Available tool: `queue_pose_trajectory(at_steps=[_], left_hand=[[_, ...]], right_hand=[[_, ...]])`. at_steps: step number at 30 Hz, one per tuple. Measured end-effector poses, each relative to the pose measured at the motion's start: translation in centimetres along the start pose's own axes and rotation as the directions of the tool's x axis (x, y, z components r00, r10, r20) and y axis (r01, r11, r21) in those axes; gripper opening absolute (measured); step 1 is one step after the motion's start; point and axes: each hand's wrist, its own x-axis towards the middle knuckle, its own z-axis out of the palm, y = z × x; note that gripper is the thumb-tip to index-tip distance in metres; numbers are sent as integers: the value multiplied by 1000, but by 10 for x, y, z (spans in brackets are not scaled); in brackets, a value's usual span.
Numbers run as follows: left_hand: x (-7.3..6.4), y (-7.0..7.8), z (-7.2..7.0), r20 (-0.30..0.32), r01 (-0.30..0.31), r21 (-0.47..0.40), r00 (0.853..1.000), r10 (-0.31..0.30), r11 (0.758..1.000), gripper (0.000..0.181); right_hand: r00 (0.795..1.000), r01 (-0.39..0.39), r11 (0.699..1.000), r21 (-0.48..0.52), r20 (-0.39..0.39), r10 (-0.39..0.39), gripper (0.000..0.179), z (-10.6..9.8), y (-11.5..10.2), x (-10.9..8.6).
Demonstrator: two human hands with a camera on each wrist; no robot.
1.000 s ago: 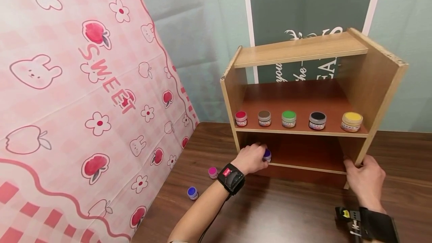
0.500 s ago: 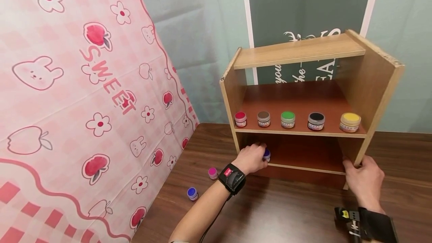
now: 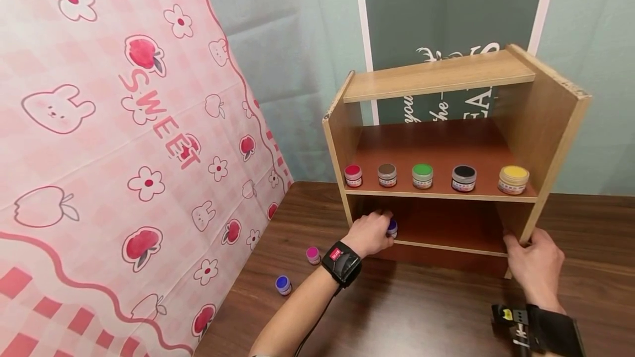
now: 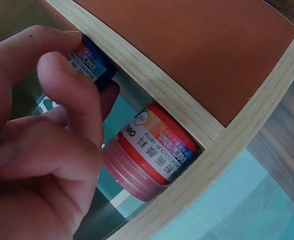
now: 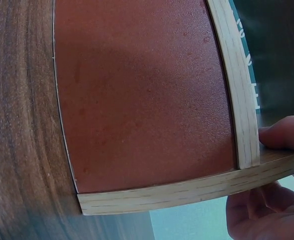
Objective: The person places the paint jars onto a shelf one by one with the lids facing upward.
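Only the head view shifted slightly; the left grip [image 3: 369,234] pinched a dark-blue jar [image 3: 392,228], the right grip [image 3: 536,263] held the shelf unit [image 3: 545,136].

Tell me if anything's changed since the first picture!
Nothing visibly moved; only the view shifted slightly. The left hand still holds the dark blue jar on the lower shelf, and the right hand still grips the shelf unit. The five jars above, and the pink jar and brighter blue jar on the table, stayed put.
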Motion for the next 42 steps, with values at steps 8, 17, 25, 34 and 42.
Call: queue_pose_trajectory(at_steps=[8, 17, 25, 34, 42], left_hand=[[-2, 0, -1, -7, -1, 6, 1000, 1, 1000, 48], [-14, -5, -11, -79, -25, -6, 997, 24, 1000, 54], [-41, -19, -32, -133, -78, -103, 989, 64, 992, 51], [-75, -57, -44, -133, -48, -211, 991, 20, 976, 48], [-101, -105, -25, -105, 108, -252, 985, -138, 962, 45]], right_hand=[[1000, 10, 1000, 3, -8, -10, 26, 1, 1, -1], [1000, 9, 1000, -6, 10, -9, 27, 4, 0, -1], [1000, 7, 1000, 16, -4, -7, 26, 5, 1, 3], [999, -42, 999, -3, -28, 42, 28, 1, 5, 8], [998, -50, 998, -26, -42, 49, 28, 7, -1, 6]])
